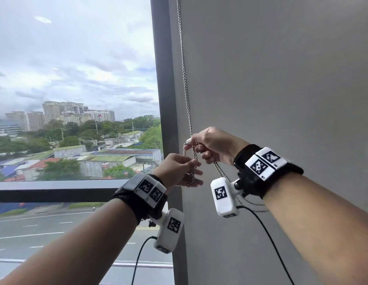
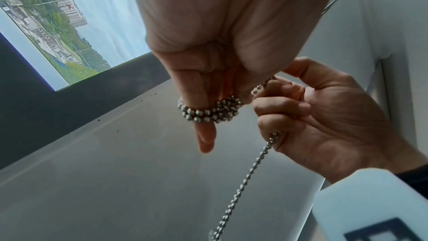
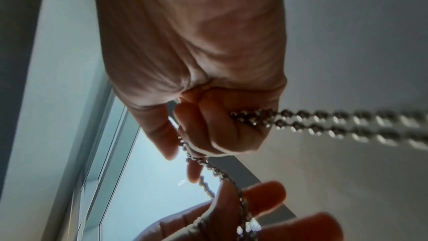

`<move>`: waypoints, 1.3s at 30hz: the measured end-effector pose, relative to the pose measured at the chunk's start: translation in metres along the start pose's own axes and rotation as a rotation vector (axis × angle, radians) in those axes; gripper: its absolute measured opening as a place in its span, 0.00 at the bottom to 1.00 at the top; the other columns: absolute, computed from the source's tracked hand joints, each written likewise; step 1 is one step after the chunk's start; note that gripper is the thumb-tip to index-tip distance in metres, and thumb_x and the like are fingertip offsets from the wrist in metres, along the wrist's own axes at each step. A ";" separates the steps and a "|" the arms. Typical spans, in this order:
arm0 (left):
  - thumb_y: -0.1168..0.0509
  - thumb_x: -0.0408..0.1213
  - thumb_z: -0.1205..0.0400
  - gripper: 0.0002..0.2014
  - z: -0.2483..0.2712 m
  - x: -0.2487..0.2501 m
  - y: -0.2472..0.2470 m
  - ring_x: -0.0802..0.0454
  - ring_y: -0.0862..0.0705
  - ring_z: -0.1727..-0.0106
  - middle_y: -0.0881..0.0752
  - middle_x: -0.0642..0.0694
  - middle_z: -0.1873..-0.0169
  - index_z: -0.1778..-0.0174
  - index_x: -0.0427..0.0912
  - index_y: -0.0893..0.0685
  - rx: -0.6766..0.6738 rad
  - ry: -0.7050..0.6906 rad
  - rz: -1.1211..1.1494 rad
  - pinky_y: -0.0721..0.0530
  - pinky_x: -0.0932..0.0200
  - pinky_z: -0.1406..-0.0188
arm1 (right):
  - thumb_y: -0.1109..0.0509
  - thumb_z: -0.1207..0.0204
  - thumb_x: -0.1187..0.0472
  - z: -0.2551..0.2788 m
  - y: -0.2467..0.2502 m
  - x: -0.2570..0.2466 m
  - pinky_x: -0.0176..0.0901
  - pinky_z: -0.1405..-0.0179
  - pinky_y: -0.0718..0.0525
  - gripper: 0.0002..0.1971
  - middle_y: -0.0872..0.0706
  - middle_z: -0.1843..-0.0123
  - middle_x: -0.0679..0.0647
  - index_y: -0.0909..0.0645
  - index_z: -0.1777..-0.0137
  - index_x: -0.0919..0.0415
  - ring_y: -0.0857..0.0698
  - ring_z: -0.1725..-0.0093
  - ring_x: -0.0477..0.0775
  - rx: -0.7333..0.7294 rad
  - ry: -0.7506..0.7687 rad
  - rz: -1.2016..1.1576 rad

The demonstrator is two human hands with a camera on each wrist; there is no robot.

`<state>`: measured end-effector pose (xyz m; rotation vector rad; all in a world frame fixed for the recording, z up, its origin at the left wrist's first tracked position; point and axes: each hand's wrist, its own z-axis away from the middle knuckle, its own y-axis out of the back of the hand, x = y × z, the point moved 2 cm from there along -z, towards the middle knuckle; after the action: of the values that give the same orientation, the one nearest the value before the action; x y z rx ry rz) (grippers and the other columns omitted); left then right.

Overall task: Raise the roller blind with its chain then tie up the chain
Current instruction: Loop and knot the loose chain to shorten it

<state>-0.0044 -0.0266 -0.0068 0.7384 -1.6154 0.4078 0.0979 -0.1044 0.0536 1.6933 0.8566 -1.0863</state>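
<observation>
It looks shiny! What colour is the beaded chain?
Silver metal beaded chain, clearest in the left wrist view.

Chain (image 3: pixel 347 122) blurred towards right edge; top cut off overhead

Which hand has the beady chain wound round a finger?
The left hand. The chain is wound round one of its fingers in a bunched ring of beads. The right hand only grips the chain in its curled fingers, with the rest trailing away.
</observation>
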 end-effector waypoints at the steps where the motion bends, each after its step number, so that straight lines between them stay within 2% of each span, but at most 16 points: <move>1: 0.38 0.35 0.18 0.17 -0.001 0.000 0.000 0.43 0.12 0.73 0.16 0.27 0.51 0.41 0.23 0.21 0.030 0.000 0.015 0.10 0.52 0.69 | 0.33 0.21 0.62 0.000 0.000 -0.001 0.37 0.79 0.39 0.14 0.31 0.73 0.50 0.15 0.44 0.74 0.36 0.80 0.46 0.020 0.014 0.042; 5: 0.35 0.33 0.20 0.22 -0.005 -0.004 -0.002 0.44 0.13 0.69 0.17 0.30 0.51 0.31 0.30 0.26 0.145 -0.035 0.042 0.11 0.50 0.70 | 0.33 0.18 0.64 0.000 0.001 0.000 0.32 0.86 0.32 0.08 0.24 0.74 0.54 0.16 0.52 0.70 0.29 0.85 0.44 0.102 0.000 0.073; 8: 0.37 0.30 0.20 0.24 -0.007 -0.003 -0.008 0.42 0.17 0.61 0.17 0.33 0.52 0.26 0.41 0.30 0.172 -0.075 0.076 0.12 0.54 0.70 | 0.36 0.17 0.66 0.000 -0.002 0.002 0.37 0.83 0.18 0.09 0.14 0.69 0.63 0.19 0.58 0.69 0.17 0.82 0.51 0.171 -0.034 -0.025; 11: 0.42 0.23 0.20 0.24 -0.009 0.000 -0.011 0.51 0.23 0.72 0.20 0.41 0.67 0.28 0.43 0.28 0.260 -0.203 0.075 0.23 0.61 0.76 | 0.37 0.17 0.68 -0.003 -0.005 0.004 0.46 0.78 0.12 0.06 0.12 0.66 0.68 0.22 0.55 0.69 0.13 0.78 0.57 0.260 -0.009 -0.119; 13: 0.41 0.23 0.21 0.20 -0.010 0.004 -0.006 0.58 0.24 0.81 0.17 0.46 0.74 0.34 0.40 0.21 0.384 -0.298 0.017 0.25 0.66 0.82 | 0.37 0.16 0.66 -0.004 -0.005 0.006 0.41 0.83 0.16 0.05 0.12 0.65 0.66 0.22 0.52 0.68 0.15 0.81 0.53 0.303 0.021 -0.093; 14: 0.38 0.26 0.22 0.15 -0.011 0.006 -0.001 0.58 0.22 0.81 0.13 0.44 0.72 0.41 0.38 0.17 0.456 -0.330 -0.072 0.23 0.67 0.82 | 0.37 0.16 0.65 -0.005 -0.005 0.007 0.38 0.84 0.20 0.05 0.10 0.63 0.66 0.21 0.51 0.66 0.17 0.81 0.51 0.315 0.033 -0.062; 16: 0.31 0.33 0.25 0.06 -0.013 0.009 0.008 0.51 0.13 0.70 0.09 0.38 0.63 0.53 0.41 0.16 0.551 -0.362 -0.270 0.14 0.58 0.72 | 0.36 0.16 0.63 -0.004 -0.004 0.007 0.35 0.84 0.24 0.06 0.08 0.58 0.65 0.20 0.53 0.64 0.19 0.80 0.49 0.313 0.050 -0.011; 18: 0.28 0.35 0.28 0.12 -0.014 0.014 0.014 0.45 0.11 0.62 0.10 0.40 0.59 0.50 0.44 0.20 0.556 -0.334 -0.362 0.11 0.49 0.62 | 0.36 0.16 0.61 -0.002 -0.004 0.007 0.34 0.83 0.25 0.07 0.07 0.55 0.63 0.20 0.53 0.62 0.19 0.79 0.47 0.282 0.052 0.023; 20: 0.27 0.37 0.28 0.16 -0.016 0.017 0.015 0.47 0.13 0.63 0.12 0.45 0.60 0.45 0.43 0.19 0.543 -0.286 -0.458 0.14 0.55 0.63 | 0.37 0.15 0.60 -0.001 -0.006 0.006 0.34 0.84 0.25 0.08 0.06 0.54 0.62 0.19 0.50 0.64 0.19 0.80 0.47 0.250 0.053 0.041; 23: 0.31 0.36 0.26 0.06 -0.017 0.019 0.016 0.50 0.18 0.76 0.14 0.46 0.74 0.63 0.37 0.12 0.514 -0.249 -0.508 0.18 0.60 0.73 | 0.38 0.15 0.62 -0.001 -0.009 0.005 0.38 0.82 0.20 0.08 0.07 0.52 0.66 0.20 0.49 0.66 0.14 0.76 0.52 0.225 0.048 0.006; 27: 0.35 0.40 0.30 0.11 -0.016 0.018 0.016 0.41 0.18 0.70 0.14 0.35 0.73 0.70 0.35 0.14 0.570 -0.328 -0.465 0.16 0.48 0.66 | 0.38 0.15 0.63 -0.002 -0.007 0.005 0.48 0.74 0.12 0.08 0.09 0.53 0.69 0.21 0.46 0.69 0.11 0.68 0.60 0.243 0.051 -0.052; 31: 0.34 0.42 0.36 0.18 -0.012 0.020 0.009 0.47 0.24 0.68 0.19 0.34 0.72 0.71 0.25 0.18 0.420 -0.367 -0.177 0.25 0.53 0.64 | 0.36 0.16 0.64 -0.006 -0.003 0.008 0.49 0.68 0.11 0.08 0.12 0.63 0.62 0.19 0.46 0.69 0.12 0.68 0.58 0.307 0.059 -0.049; 33: 0.31 0.37 0.31 0.15 -0.011 0.022 0.001 0.48 0.20 0.67 0.17 0.34 0.66 0.69 0.24 0.18 0.267 -0.312 -0.032 0.20 0.54 0.61 | 0.35 0.17 0.64 -0.010 -0.003 0.009 0.51 0.64 0.11 0.07 0.13 0.66 0.59 0.17 0.53 0.66 0.14 0.70 0.56 0.327 0.063 -0.015; 35: 0.34 0.30 0.24 0.08 -0.010 0.023 -0.005 0.48 0.17 0.67 0.15 0.33 0.64 0.64 0.26 0.15 0.161 -0.243 0.020 0.17 0.59 0.60 | 0.33 0.18 0.63 -0.012 -0.004 0.010 0.56 0.58 0.10 0.08 0.15 0.67 0.57 0.17 0.57 0.63 0.17 0.71 0.55 0.334 0.068 0.012; 37: 0.35 0.29 0.23 0.08 -0.011 0.023 -0.008 0.46 0.16 0.63 0.14 0.33 0.63 0.60 0.27 0.14 0.095 -0.195 0.022 0.17 0.58 0.56 | 0.33 0.18 0.63 -0.013 -0.005 0.011 0.48 0.67 0.11 0.05 0.17 0.66 0.57 0.18 0.54 0.63 0.18 0.73 0.52 0.328 0.059 0.032; 39: 0.35 0.29 0.23 0.10 -0.010 0.023 -0.008 0.47 0.15 0.62 0.14 0.32 0.59 0.54 0.23 0.15 0.055 -0.183 0.028 0.17 0.60 0.57 | 0.33 0.18 0.63 -0.012 -0.006 0.012 0.39 0.75 0.14 0.04 0.16 0.65 0.57 0.19 0.53 0.61 0.19 0.73 0.50 0.312 0.039 0.027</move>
<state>0.0072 -0.0315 0.0160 0.8147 -1.7931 0.4160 0.1001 -0.0898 0.0431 1.9826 0.7127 -1.2203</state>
